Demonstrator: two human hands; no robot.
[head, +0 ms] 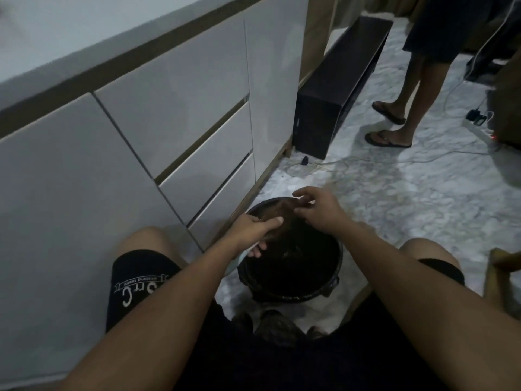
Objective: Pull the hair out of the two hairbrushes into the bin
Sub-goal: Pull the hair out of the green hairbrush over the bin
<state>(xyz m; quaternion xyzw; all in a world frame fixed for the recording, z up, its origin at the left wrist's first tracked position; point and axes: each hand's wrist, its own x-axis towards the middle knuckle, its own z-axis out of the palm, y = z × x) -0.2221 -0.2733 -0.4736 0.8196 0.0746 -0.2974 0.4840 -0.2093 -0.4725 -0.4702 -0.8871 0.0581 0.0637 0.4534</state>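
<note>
A round black bin stands on the floor between my knees. My left hand grips a brown hairbrush and holds it over the bin's far left side. My right hand hovers over the brush head with its fingers spread and curled down onto the bristles; whether it pinches any hair is too blurred to tell. A dark clump lies on the floor just in front of the bin, near my body. I do not see a second hairbrush.
White cabinet drawers run along the left. A black box lies on the marble floor behind the bin. A person in sandals stands at the right near cables and a power strip. A wooden object sits at my right.
</note>
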